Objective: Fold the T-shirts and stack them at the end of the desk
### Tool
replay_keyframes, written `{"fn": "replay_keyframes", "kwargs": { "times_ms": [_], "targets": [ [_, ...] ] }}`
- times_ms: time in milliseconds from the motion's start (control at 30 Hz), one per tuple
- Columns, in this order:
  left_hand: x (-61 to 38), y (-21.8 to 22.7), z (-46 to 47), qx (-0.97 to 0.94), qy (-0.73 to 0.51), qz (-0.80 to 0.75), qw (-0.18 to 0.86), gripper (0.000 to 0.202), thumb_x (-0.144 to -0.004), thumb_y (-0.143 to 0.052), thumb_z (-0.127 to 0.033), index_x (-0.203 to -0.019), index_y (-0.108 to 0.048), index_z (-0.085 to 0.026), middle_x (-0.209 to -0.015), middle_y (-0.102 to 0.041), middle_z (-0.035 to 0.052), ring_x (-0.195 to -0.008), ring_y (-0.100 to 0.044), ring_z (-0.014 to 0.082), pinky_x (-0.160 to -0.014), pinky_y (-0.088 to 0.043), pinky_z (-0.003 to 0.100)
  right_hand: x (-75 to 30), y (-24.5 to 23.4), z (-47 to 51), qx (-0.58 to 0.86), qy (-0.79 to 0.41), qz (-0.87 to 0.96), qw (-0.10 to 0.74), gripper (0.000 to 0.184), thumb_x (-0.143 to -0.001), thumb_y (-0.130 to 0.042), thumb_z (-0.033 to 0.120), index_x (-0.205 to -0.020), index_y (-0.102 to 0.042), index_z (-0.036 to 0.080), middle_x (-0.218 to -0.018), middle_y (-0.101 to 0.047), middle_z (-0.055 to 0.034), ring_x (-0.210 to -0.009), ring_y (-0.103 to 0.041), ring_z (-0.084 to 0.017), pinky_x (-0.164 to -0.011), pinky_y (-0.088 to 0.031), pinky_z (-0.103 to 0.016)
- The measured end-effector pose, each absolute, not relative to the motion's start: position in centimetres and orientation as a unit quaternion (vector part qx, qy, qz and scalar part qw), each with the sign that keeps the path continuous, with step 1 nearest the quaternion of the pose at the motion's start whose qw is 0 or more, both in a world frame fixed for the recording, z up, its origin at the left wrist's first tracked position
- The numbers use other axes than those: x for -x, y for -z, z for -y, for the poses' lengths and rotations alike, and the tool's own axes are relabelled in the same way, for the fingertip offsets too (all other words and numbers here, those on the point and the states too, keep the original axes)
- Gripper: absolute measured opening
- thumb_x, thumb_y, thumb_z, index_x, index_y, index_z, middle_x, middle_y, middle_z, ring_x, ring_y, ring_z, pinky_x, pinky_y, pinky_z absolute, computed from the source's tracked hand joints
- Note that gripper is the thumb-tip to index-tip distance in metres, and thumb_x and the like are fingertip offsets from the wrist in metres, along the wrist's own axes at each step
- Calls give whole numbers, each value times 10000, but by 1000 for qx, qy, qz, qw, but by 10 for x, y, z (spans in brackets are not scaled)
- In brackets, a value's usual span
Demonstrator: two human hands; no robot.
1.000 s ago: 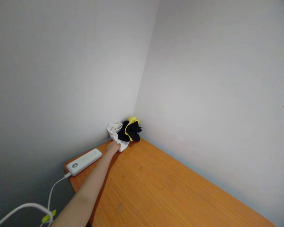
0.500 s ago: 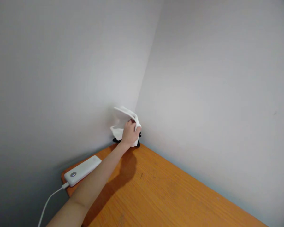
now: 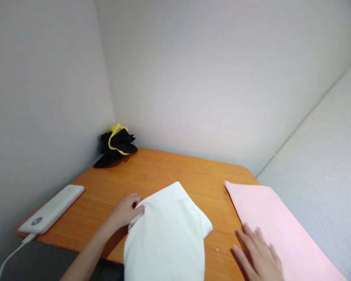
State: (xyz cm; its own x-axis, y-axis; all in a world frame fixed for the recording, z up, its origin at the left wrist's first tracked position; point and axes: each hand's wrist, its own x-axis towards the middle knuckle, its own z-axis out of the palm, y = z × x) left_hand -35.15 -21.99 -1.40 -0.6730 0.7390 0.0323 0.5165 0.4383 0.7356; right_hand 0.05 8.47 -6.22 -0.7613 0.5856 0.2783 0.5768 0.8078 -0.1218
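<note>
One white cloth (image 3: 169,238), a moment earlier bunched in a single hand at the far corner, had been brought to the near edge of the wooden table (image 3: 178,166), before the person. The left hand (image 3: 128,210) pinched its left margin between thumb and fingers, gathering a small fold there; the upper end made a blunt peak, and the lower end ran out of view, so that how much of it rested on the wood could not be told. With this shift the cloth was separate from the black and yellow cloth (image 3: 117,142), which remained crumpled in the corner against the walls. The right hand (image 3: 260,253), newly in view and slightly blurred, had its fingers spread, holding nothing, at the left edge of a pink cloth (image 3: 276,218) laid flat along the right side; whether it touched that fabric was unclear. A white power bank (image 3: 52,208) with a white cable (image 3: 13,253) lay at the left edge, well apart from the white cloth. Nothing visible stood between the hands except the white cloth and bare wood
</note>
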Motion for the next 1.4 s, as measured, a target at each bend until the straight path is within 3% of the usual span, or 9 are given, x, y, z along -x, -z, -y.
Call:
{"fn": "replay_keyframes", "kwargs": {
  "times_ms": [100,233,367,467,633,767,900,1233,1400],
  "targets": [
    [334,14,218,-374,-243,-895,-7,183,-828,-537,-333,-761,-608,-179,-897,-626,91,-901,-552,269,-826,-416,396,23,72,-50,206,-48,970,123,493,-918,-434,545,-1292,-591,264,-1499,-404,-74,-1413,-266,-384,-1072,-318,-633],
    [276,-10,209,-383,-228,-881,-158,196,-912,-467,-263,-1018,-607,-176,-1150,-584,139,-1090,-497,310,-943,-383,480,46,71,-10,175,-74,959,210,546,-906,-512,479,-1350,-496,163,-1454,-440,-154,-1356,-369,-357,-1049,-386,-529],
    [200,-4,189,-528,-296,-796,21,195,-955,-415,-294,-923,-594,-225,-955,-612,86,-913,-549,239,-815,-448,395,45,63,10,271,-107,912,289,355,-860,-591,496,-1022,-600,181,-1027,-631,-136,-974,-572,-298,-845,-458,-447],
    [162,18,169,-563,-251,-781,102,255,-872,-550,-468,-896,-615,-223,-935,-625,118,-868,-551,284,-747,-448,430,44,58,17,294,-154,916,225,230,-884,-570,427,-771,-598,228,-797,-611,-59,-787,-549,-241,-728,-409,-389],
    [148,26,150,-508,-200,-828,127,454,-738,-691,-552,-1004,-634,-189,-1017,-628,150,-943,-553,344,-804,-434,476,48,52,22,270,-288,905,160,233,-900,-501,321,-733,-622,212,-757,-622,-42,-775,-545,-213,-733,-398,-348],
    [150,16,154,-498,-190,-835,138,281,-781,-643,-334,-1016,-621,-181,-1043,-621,141,-981,-547,331,-839,-422,458,54,41,30,244,-409,862,173,306,-884,-519,430,-714,-618,196,-776,-626,-48,-768,-557,-199,-714,-436,-310],
    [159,13,167,-506,-257,-807,163,119,-854,-526,-293,-864,-592,-195,-963,-629,95,-914,-556,267,-790,-411,383,60,30,41,275,-475,817,177,319,-800,-603,511,-761,-622,195,-722,-610,-35,-673,-556,-185,-602,-438,-279],
    [181,8,205,-387,-525,-694,305,349,-757,-660,-531,-715,-577,-195,-622,-513,-31,-606,-457,138,-573,-340,245,54,6,54,277,-451,833,160,362,-774,-588,520,-589,-567,210,-503,-497,20,-546,-505,-172,-512,-370,-260],
    [210,-28,243,-251,-655,-681,211,367,-755,-657,-552,-745,-563,-198,-630,-457,-50,-579,-419,111,-546,-345,219,35,-25,34,261,-430,838,213,387,-805,-548,554,-648,-561,200,-576,-532,2,-568,-493,-163,-523,-362,-259]
  ]
}}
